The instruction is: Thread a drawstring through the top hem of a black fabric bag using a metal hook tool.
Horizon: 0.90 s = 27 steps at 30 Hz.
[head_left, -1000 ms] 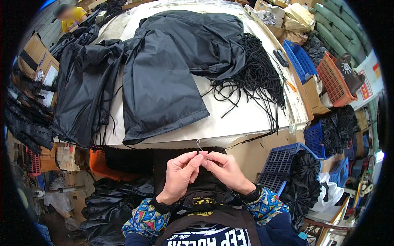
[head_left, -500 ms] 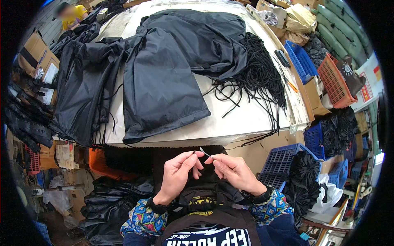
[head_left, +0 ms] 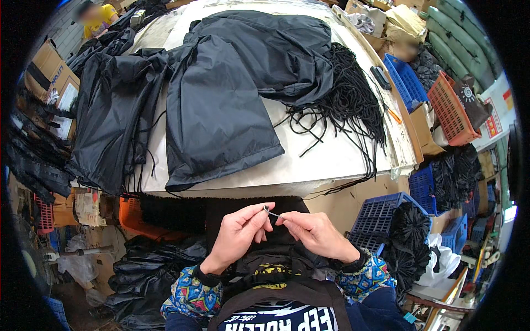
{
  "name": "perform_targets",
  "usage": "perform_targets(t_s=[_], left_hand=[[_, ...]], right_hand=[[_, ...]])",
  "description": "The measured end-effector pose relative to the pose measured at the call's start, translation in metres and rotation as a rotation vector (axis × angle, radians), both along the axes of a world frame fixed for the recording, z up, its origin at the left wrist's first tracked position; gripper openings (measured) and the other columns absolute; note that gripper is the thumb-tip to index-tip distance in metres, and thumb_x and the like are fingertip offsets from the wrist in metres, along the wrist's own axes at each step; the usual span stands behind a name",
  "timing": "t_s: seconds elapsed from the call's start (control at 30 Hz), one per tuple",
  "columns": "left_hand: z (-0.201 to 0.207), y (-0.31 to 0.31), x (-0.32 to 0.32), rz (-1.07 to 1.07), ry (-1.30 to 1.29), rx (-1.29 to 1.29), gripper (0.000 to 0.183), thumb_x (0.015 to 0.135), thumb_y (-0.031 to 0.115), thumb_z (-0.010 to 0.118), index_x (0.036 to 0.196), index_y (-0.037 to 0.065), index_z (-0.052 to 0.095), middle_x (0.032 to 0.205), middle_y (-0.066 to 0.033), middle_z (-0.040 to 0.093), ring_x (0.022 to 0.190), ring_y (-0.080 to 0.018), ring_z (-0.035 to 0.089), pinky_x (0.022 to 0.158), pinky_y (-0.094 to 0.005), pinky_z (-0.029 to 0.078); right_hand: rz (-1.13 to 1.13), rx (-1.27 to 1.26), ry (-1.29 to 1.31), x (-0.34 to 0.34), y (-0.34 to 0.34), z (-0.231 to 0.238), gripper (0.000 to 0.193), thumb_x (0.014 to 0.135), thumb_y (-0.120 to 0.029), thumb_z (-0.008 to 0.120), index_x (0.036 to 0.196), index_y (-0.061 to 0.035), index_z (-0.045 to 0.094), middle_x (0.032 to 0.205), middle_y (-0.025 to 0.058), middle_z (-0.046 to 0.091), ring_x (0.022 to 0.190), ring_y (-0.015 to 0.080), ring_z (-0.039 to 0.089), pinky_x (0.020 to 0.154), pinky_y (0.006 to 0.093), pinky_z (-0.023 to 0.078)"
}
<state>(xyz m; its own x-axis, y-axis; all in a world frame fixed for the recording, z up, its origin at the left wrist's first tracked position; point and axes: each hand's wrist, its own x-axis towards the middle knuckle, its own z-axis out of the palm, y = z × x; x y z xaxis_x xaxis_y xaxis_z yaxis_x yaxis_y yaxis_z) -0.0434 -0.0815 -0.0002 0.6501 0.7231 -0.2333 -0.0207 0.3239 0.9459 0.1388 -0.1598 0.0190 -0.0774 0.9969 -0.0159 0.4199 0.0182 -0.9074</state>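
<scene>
Just in front of the table's near edge, my two hands meet at the fingertips. My right hand pinches a thin grey metal pin-like tool, whose exact kind I cannot make out. The tool's far tip reaches the thumb and forefinger of my left hand. Those fingers are pinched together; a tiny dark bit shows between them, too small to name. Beyond my hands, a black fabric bag lies flat over more black bags on the white table. A tangle of black cords spreads beside them.
More black bags hang over the table's left front edge. At right are blue crates, an orange crate and bundled black cord. Black fabric is heaped at lower left. A person in yellow is at far left.
The tool's tip has moved down and left from above my fingertips to between my left thumb and forefinger. My right hand has shifted slightly. The bags and cords lie as before.
</scene>
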Motion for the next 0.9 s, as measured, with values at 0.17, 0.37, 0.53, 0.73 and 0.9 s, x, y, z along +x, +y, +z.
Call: perform_targets(t_s=[0.17,0.37,0.53,0.73,0.9], left_hand=[[-0.001,0.003,-0.005,-0.071,-0.136,-0.222,0.033,0.095,0.010,0.051,0.125,-0.004,0.051,0.080,-0.0108,0.064,0.061,-0.0106,0.058,0.055,-0.0217,0.047],[-0.007,0.006,0.000,-0.024,-0.161,-0.315,0.022,0.094,0.012,0.054,0.109,-0.003,0.059,0.079,-0.0093,0.064,0.058,-0.0099,0.058,0.055,-0.0217,0.048],[-0.044,0.006,0.030,0.135,0.240,0.782,0.013,0.087,0.010,0.058,0.095,0.001,0.062,0.077,-0.0101,0.063,0.065,-0.0203,0.060,0.060,-0.0300,0.049],[-0.055,-0.011,0.062,-0.029,0.271,1.151,0.015,0.080,0.018,0.065,0.088,0.005,0.061,0.072,-0.0075,0.056,0.071,-0.0254,0.057,0.064,-0.0364,0.049],[-0.036,0.050,0.071,0.168,0.757,1.407,0.050,0.085,0.027,0.060,0.129,0.007,0.046,0.137,-0.0117,0.042,0.129,-0.0360,0.032,0.106,-0.0536,0.022]], right_hand=[[0.047,0.023,-0.022,0.001,0.000,0.000,0.016,0.090,-0.007,0.055,0.103,-0.0007,0.060,0.077,0.0147,0.061,0.064,0.0272,0.059,0.058,0.0332,0.048],[0.144,-0.015,-0.101,0.006,-0.008,0.005,0.014,0.087,-0.007,0.057,0.099,-0.0035,0.062,0.082,0.0140,0.061,0.073,0.0268,0.058,0.065,0.0346,0.047],[0.190,0.317,-0.131,0.019,-0.028,0.046,0.011,0.081,-0.015,0.061,0.075,-0.0086,0.068,0.130,0.0226,0.045,0.120,0.0370,0.036,0.097,0.0474,0.031],[0.254,0.418,0.772,0.031,-0.036,0.046,0.030,0.092,-0.018,0.048,0.072,-0.0005,0.061,0.105,0.0307,0.059,0.091,0.0438,0.062,0.100,0.0617,0.025],[0.370,0.217,1.225,0.039,-0.036,0.043,0.025,0.094,-0.009,0.044,0.076,0.0063,0.051,0.081,0.0325,0.059,0.060,0.0330,0.062,0.059,0.0412,0.052]])
